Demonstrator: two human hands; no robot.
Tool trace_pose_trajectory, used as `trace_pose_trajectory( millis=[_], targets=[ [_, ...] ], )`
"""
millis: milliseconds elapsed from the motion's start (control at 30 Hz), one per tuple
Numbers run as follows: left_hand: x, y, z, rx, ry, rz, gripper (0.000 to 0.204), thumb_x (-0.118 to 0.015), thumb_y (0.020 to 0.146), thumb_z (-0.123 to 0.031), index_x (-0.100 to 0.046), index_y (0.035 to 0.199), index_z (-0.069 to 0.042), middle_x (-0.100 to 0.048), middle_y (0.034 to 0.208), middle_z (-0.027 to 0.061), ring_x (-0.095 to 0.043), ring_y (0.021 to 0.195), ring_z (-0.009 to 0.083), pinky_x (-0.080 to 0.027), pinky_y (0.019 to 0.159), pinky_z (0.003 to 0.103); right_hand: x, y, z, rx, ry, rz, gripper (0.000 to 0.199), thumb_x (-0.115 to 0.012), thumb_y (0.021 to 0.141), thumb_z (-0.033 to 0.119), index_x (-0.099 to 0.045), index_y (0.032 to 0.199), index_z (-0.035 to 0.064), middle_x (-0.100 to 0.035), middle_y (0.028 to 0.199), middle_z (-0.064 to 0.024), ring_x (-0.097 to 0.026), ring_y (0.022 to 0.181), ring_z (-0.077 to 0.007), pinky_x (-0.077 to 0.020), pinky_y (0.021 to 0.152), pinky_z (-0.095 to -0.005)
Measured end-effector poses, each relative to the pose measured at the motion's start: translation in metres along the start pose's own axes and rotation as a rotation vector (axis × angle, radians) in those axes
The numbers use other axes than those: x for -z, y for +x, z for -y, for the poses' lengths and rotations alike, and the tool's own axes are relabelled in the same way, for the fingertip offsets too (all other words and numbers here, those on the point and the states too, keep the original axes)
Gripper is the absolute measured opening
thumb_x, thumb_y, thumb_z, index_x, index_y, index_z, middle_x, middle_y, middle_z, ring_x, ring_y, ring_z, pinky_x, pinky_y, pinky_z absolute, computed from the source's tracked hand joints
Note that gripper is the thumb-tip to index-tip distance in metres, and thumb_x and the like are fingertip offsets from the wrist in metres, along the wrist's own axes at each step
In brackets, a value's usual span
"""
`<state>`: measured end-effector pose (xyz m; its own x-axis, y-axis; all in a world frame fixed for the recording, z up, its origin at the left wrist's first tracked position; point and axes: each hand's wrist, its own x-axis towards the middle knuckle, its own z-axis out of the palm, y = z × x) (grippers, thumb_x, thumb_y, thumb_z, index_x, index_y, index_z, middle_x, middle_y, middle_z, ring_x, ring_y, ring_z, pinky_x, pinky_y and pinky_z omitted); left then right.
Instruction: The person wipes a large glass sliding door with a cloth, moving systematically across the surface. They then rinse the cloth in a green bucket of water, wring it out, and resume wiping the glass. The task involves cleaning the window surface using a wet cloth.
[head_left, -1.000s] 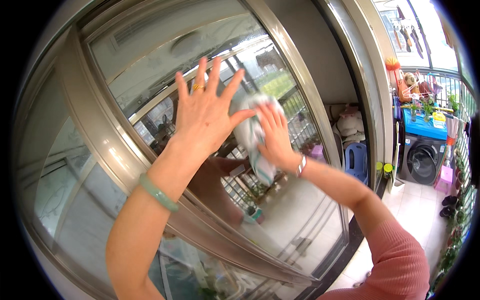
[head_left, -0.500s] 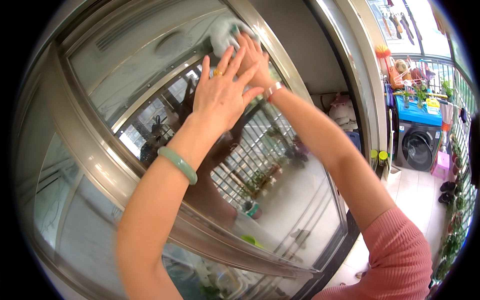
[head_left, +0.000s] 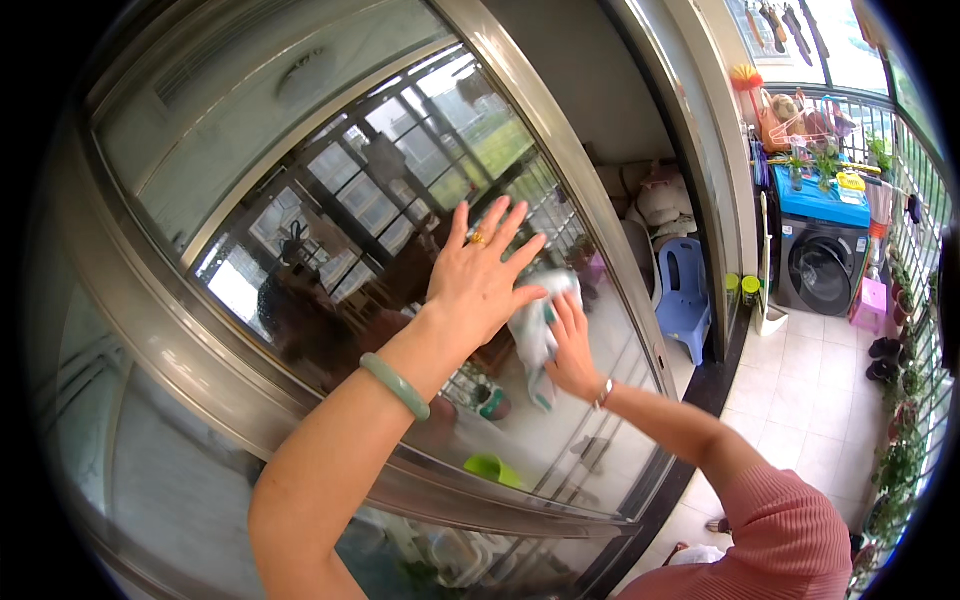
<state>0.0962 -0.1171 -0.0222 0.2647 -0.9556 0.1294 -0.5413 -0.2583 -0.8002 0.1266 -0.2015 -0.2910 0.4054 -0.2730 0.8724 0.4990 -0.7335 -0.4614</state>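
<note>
My left hand (head_left: 482,278) lies flat on the glass of a sliding door (head_left: 330,210), fingers spread, a gold ring on one finger and a green bangle on the wrist. Right beside it, my right hand (head_left: 572,348) presses a white and green cloth (head_left: 535,335) against the same pane. The cloth hangs partly below the palm. The glass reflects window grilles and my own dark outline.
The door's metal frame (head_left: 590,215) runs diagonally at right. Beyond it are a blue plastic chair (head_left: 688,297), a grey washing machine (head_left: 822,262) with a blue top and small items on it, a tiled floor (head_left: 810,400) and a balcony railing with plants (head_left: 905,420).
Both hands came down from the top of the pane to its middle, the right hand dragging the cloth along the glass.
</note>
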Motion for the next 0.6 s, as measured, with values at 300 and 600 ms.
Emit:
trace_pose_trajectory(
  millis=[300,600],
  targets=[
    [0.043,0.08,0.105,0.125,0.46,-0.408,0.041,-0.044,0.101,-0.032,-0.057,0.139,-0.02,-0.041,0.156,0.0059,-0.03,0.149,0.0283,-0.022,0.12,0.055,0.039,0.362,0.03,0.531,-0.119,-0.568,0.065,-0.064,0.085,0.034,-0.044,0.141,0.0083,-0.045,0.141,-0.0163,-0.041,0.133,-0.0409,-0.035,0.109,-0.0539],
    [0.005,0.089,0.084,0.28,0.313,-0.354,0.057,-0.045,0.102,-0.053,-0.046,0.149,-0.021,-0.044,0.155,0.0046,-0.031,0.148,0.0226,-0.026,0.119,0.049,0.043,0.322,0.006,0.28,-0.11,-0.356,0.068,-0.066,0.086,0.036,-0.041,0.144,0.0113,-0.044,0.145,-0.0115,-0.039,0.138,-0.0374,-0.0406,0.102,-0.0581]
  ],
)
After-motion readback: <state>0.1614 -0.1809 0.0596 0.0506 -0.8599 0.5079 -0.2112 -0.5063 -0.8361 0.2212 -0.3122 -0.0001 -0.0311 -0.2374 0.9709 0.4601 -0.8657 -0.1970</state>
